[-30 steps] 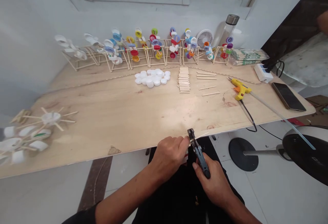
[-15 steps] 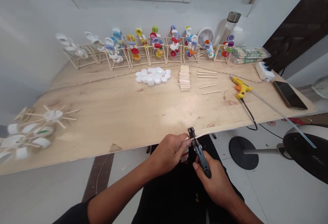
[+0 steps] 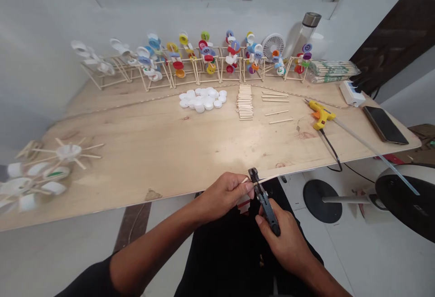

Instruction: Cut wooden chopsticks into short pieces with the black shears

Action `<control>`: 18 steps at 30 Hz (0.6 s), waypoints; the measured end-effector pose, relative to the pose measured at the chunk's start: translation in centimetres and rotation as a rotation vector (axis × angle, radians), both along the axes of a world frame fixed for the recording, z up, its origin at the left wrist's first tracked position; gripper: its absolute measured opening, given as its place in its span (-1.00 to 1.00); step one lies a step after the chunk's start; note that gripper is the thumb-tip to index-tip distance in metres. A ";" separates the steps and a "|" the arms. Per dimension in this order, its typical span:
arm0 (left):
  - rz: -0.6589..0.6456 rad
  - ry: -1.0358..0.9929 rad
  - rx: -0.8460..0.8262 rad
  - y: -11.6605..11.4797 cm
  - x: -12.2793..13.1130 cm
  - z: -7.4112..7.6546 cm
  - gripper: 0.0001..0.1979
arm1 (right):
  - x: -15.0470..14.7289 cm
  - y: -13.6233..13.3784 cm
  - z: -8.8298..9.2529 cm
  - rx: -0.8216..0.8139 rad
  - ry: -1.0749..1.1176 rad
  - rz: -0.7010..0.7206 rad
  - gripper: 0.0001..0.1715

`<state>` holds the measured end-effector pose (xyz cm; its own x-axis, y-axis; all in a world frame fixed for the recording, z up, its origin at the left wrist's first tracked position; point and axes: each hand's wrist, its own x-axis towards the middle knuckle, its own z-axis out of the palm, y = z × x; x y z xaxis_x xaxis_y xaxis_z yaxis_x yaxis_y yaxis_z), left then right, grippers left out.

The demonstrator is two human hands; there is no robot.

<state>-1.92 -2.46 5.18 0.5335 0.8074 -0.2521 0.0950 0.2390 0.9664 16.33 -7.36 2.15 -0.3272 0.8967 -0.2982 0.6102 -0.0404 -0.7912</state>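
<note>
My left hand (image 3: 231, 195) pinches a thin wooden stick (image 3: 270, 178) near one end, just past the table's front edge. Black pliers (image 3: 267, 208) lie in my right hand (image 3: 283, 233), its fingers wrapped round the handles. Their jaws are around the stick, right beside my left fingertips; whether they bite into it I cannot tell. On the table ahead lie a stack of short cut sticks (image 3: 245, 102), a few longer sticks (image 3: 274, 96) and a cluster of white bottle caps (image 3: 203, 99).
Several stick frames with coloured cap wheels (image 3: 210, 56) line the wall. A yellow glue gun (image 3: 321, 113) with a long glue stick, a phone (image 3: 385, 124) and a power adapter (image 3: 352, 94) are on the right. Spoked wheels (image 3: 69, 153) lie at left.
My left hand has shifted very slightly, and the stick's end shows more plainly above its fingers. The pliers stay in nearly the same place. The camera view has moved a little.
</note>
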 end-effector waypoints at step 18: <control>0.041 0.804 0.847 -0.4 0.6 -2.3 -0.78 | -0.5 0.8 -0.4 -0.101 0.003 -0.066 -0.87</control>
